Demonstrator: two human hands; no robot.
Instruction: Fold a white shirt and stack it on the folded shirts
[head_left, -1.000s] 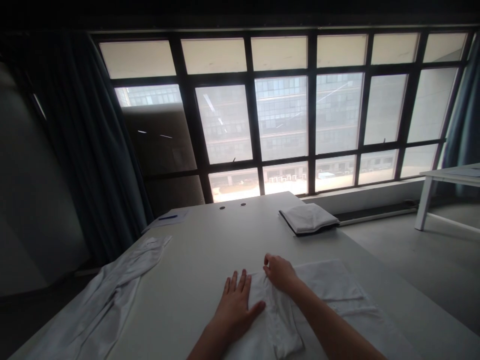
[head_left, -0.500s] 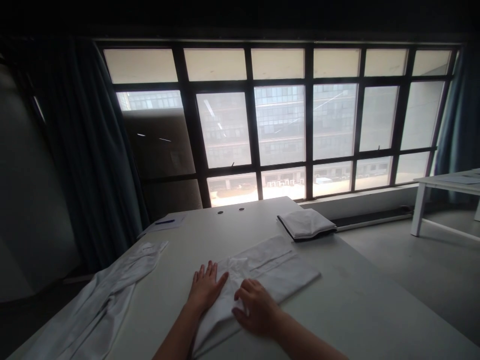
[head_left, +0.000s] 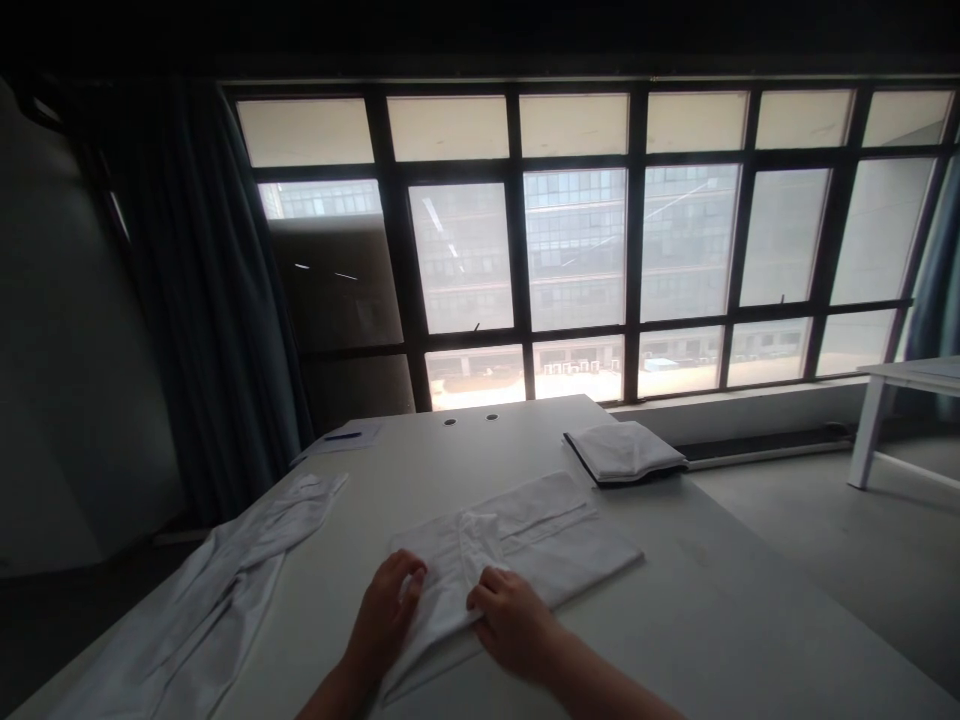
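A white garment [head_left: 555,540], partly folded into a long flat shape, lies slantwise on the white table in front of me. My left hand [head_left: 386,610] is at its left edge, fingers curled with a gap between thumb and index finger; whether cloth is caught there is hard to see. My right hand [head_left: 514,620] pinches the near edge of the garment with fingers together. Between the hands the cloth is wrinkled, with a bunched strip running up the middle.
A second white garment [head_left: 217,590] is spread loosely along the table's left side. Folded white cloth [head_left: 626,450] with a dark layer beneath sits at the right edge. A pen [head_left: 343,436] rests on paper at the far left. Another table [head_left: 870,430] stands at right.
My left hand has drawn back toward me from lying spread on the cloth, and its fingers have curled. My right hand's fingers have closed on the near edge. The view has turned slightly left.
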